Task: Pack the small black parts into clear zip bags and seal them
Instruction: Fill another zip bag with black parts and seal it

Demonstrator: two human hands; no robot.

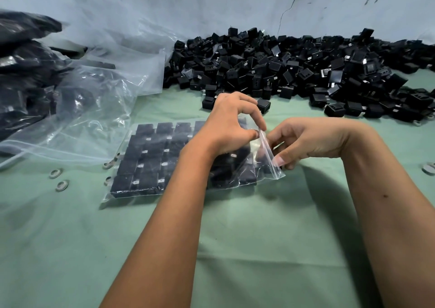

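Observation:
A clear zip bag (150, 161) lies flat on the green table, filled with neat rows of small black parts. Its open end points right. My left hand (226, 126) pinches the far part of the bag's zip edge between thumb and fingers. My right hand (303, 142) pinches the same edge nearer to me, thumb on top. The edge is lifted slightly off the table between the two hands. A large loose pile of black parts (294, 72) covers the table behind my hands.
Big clear plastic bags (89, 100) holding packed black parts are stacked at the left. A few small metal rings (56, 173) lie on the green table (259, 237) left of the bag, and another sits at the right edge. A pale wall stands behind.

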